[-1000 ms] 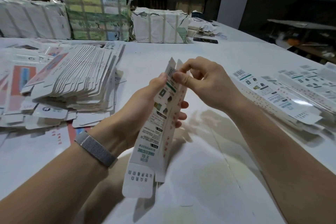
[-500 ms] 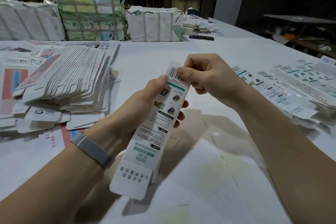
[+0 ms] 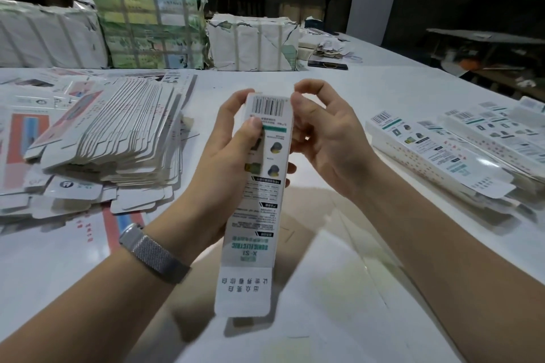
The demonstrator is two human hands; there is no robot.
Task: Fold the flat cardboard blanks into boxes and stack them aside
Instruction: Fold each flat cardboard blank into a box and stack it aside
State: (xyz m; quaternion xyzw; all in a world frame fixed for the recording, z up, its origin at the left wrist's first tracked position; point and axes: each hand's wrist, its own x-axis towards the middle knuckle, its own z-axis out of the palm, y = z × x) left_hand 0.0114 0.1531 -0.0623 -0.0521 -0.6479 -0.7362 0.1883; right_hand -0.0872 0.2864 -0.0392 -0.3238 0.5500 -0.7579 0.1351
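A long narrow white box (image 3: 259, 215) with a barcode and green print stands almost upright in front of me, its printed face toward me and its bottom flap hanging open. My left hand (image 3: 227, 162) grips its upper part, thumb pressed on the front below the barcode. At the top right corner my right hand (image 3: 321, 138) pinches the box's edge with curled fingers. A fanned stack of flat blanks (image 3: 112, 138) lies on the table to the left. Folded boxes (image 3: 448, 153) of the same print lie in a pile to the right.
The white table (image 3: 339, 303) carries loose printed sheets at the far left. Strapped paper-wrapped bundles (image 3: 153, 32) line the back edge, with small clutter and a dark flat object (image 3: 327, 63) beside them. The table's right edge drops off toward a dark shelf area.
The box has turned from a tilted, part-flattened blank to a squared tube facing me and stands more upright. My right hand slid from the top flap to the top right corner.
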